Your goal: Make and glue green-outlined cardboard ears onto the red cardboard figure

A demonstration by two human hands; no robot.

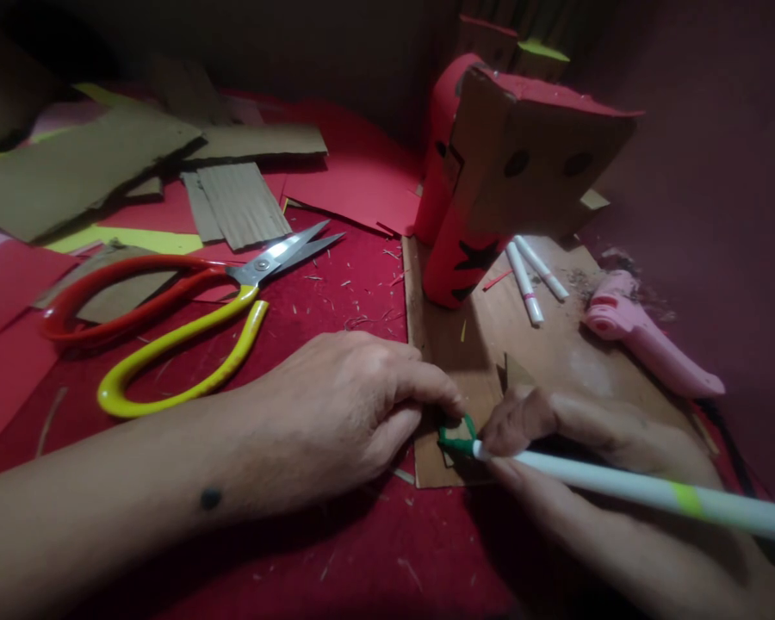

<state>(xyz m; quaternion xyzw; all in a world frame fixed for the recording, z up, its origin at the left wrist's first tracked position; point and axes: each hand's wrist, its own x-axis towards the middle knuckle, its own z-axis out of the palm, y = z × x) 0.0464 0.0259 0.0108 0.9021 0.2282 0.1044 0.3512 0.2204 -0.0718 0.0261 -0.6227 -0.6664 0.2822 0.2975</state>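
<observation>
A white felt-tip pen [594,478] with a yellow-green band is pinched in my right hand [574,430]. Its tip meets a small cardboard piece [455,430] whose edges are marked in green. My left hand [368,396], fingers curled, steadies that piece against the wooden board [452,370] with index finger and thumb. Behind both hands stands a red paper-covered tube model [468,254] with a cardboard box part [542,155] on it, bearing two dark round spots. Part of the small piece is hidden under my fingers.
Scissors [258,267] with red and yellow handles lie apart at the left. Cardboard scraps [83,164] and red paper [355,164] are piled behind them. White pens [523,284] and a pink glue gun [652,336] rest on the right. Small shavings dot the red cloth [336,301].
</observation>
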